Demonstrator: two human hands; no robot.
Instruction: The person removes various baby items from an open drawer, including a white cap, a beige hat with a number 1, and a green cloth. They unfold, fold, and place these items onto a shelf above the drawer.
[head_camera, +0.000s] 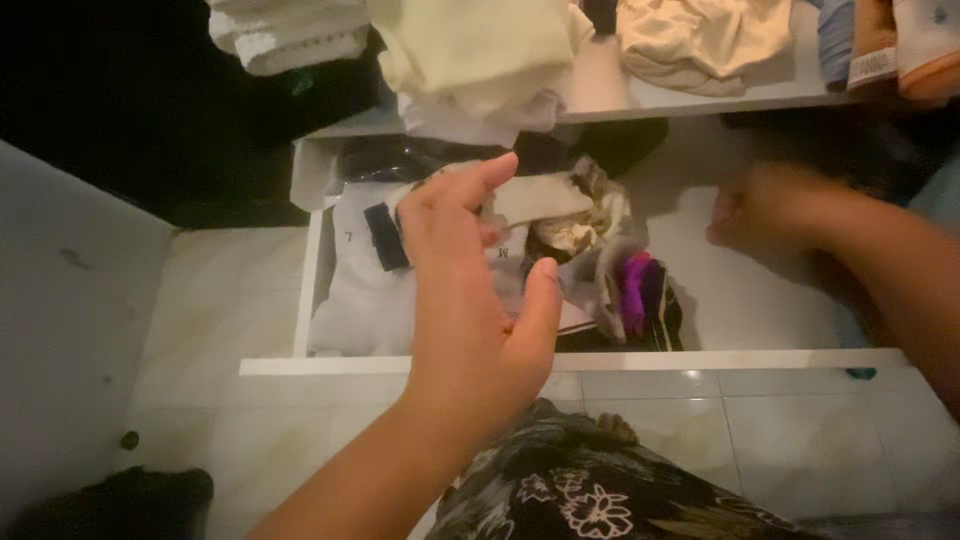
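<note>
My left hand (470, 290) hovers open above the left half of a pulled-out white drawer (570, 361), fingers spread, holding nothing. Under it lie folded white garments (355, 290) and a heap of small cream, grey and purple clothes (610, 260). My right hand (765, 205) is blurred over the bare right part of the drawer, fingers curled into a loose fist; nothing shows in it.
A white shelf (690, 95) above the drawer carries stacks of folded cloth: white, pale yellow (480, 45), beige (700, 35). Pale floor tiles (230, 300) lie to the left. My dark floral clothing (590, 480) fills the bottom middle. A white panel (60, 330) stands at left.
</note>
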